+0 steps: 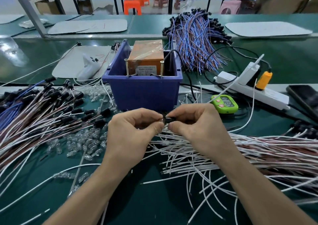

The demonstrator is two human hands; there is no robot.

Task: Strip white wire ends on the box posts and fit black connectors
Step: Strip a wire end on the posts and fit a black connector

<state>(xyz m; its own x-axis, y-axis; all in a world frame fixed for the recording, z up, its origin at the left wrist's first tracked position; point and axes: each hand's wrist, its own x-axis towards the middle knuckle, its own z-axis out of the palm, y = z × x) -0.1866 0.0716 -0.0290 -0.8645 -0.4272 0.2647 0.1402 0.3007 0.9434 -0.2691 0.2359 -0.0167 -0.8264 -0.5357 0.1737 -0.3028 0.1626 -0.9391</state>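
Note:
My left hand (133, 131) and my right hand (196, 126) meet just in front of the blue box (142, 90). Between their fingertips both pinch a small black connector (166, 118). What is attached to it is hidden by my fingers. Two brass posts (127, 68) (161, 69) stand upright at the box's front rim, before an orange taped block (146, 54). A loose spread of white wires (215, 156) lies under and to the right of my right hand. Wires fitted with black connectors (51, 111) are piled at the left.
Clear plastic pieces (80, 140) litter the green mat left of my hands. A green timer (224, 103), a white power strip (251, 88) with an orange plug, and a phone (304, 99) lie at the right. A bundle of blue and brown wires (194, 38) lies behind the box.

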